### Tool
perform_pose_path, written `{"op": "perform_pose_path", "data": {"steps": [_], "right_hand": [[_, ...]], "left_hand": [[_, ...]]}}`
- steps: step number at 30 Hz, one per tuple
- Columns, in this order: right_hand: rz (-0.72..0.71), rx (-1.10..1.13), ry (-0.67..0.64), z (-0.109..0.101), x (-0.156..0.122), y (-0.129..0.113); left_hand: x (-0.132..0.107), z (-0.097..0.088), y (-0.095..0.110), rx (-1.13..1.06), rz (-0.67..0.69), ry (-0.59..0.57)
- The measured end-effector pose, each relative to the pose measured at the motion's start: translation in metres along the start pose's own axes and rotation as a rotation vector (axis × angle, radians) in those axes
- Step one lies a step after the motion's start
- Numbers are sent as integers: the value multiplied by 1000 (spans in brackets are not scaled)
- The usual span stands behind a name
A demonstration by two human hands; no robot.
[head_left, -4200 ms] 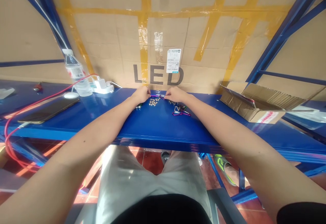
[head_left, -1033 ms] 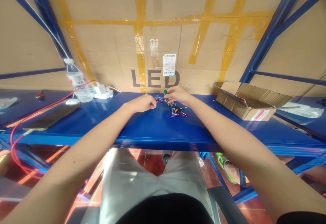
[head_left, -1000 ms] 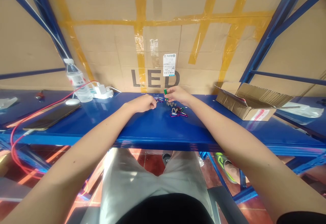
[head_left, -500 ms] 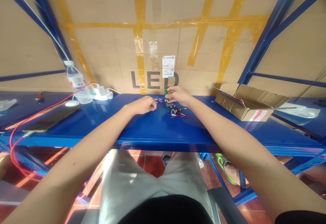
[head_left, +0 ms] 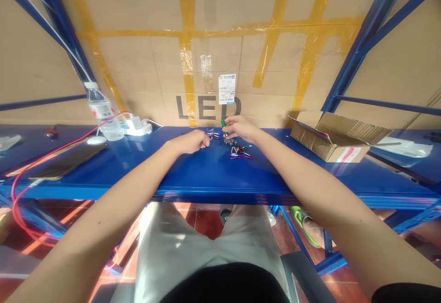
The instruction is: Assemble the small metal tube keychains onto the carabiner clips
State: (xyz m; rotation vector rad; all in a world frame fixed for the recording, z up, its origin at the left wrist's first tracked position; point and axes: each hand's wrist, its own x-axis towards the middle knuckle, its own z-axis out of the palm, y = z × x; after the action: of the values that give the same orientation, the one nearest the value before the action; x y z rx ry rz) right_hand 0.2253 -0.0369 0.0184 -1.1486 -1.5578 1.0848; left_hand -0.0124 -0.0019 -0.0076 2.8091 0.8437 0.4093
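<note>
My right hand pinches a small green carabiner, holding it upright near the back of the blue shelf. My left hand rests on the shelf with its fingers curled and pinched on something too small to make out. Between the hands lies a purple carabiner beside small silver parts. A little pile of coloured carabiners sits just in front of my right hand.
A water bottle, a white charger block and a red cable stand at the left, with a phone lying flat. An open cardboard box lies at the right. A taped "LED" carton walls the back.
Since four seconds ago my hands have come apart: the right one has lifted a green carabiner, the left has drawn back toward me. In the last second little has moved.
</note>
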Motion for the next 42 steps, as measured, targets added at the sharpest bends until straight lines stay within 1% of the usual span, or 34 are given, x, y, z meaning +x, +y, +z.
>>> {"op": "perform_pose_path", "data": {"steps": [7, 11, 14, 19, 24, 27, 30, 32, 34, 38, 42], "right_hand": [[-14, -40, -62, 1, -1, 2], [-18, -56, -67, -1, 0, 2], [-8, -58, -55, -2, 1, 1], [6, -64, -82, 0, 1, 3], [12, -72, -103, 0, 1, 5], [10, -69, -88, -1, 1, 4], [8, -67, -88, 0, -1, 1], [5, -69, -92, 0, -2, 0], [-8, -75, -105, 0, -3, -1], [-25, -124, -172, 1, -2, 2], [-81, -252, -196, 1, 2, 9]], "left_hand": [[-3, 0, -4, 21, -72, -16], [-4, 0, -2, 10, -91, 17], [-3, 1, -1, 0, -80, 30], [-1, 2, 1, 12, -29, 37], [1, 0, 11, 63, 3, 135], [2, -2, 17, 40, -5, 235], [2, -3, 20, -121, -65, 341], [2, -4, 21, -260, -122, 392], [2, -4, 21, -354, -147, 436], [2, -4, 24, -392, -102, 479], [3, -3, 28, -291, -42, 497]]}}
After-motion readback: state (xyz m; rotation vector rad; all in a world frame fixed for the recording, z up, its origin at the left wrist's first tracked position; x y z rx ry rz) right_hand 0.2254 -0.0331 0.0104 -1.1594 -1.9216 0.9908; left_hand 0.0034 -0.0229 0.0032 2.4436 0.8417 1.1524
